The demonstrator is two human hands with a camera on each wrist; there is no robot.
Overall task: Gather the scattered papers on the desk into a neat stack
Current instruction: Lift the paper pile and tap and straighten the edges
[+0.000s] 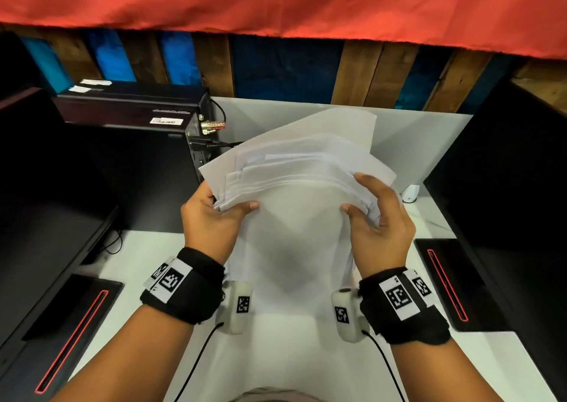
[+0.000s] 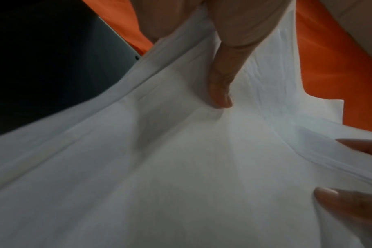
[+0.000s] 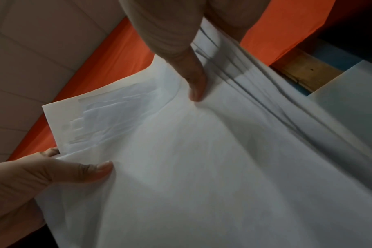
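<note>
Papers (image 1: 300,186) white, edges fanned unevenly (both hands gripping the sides).

Hidden behind the papers (image 1: 294,193): my fingers, both grips. Near edge of the papers, head view: merges with the white desk (image 1: 491,368), unclear. Wrist views: my palms cut off at top; sheets blurred.

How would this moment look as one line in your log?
phase: squaring up | left hand: grips papers | right hand: grips papers | edges: uneven, fanned | papers: held above desk
</note>
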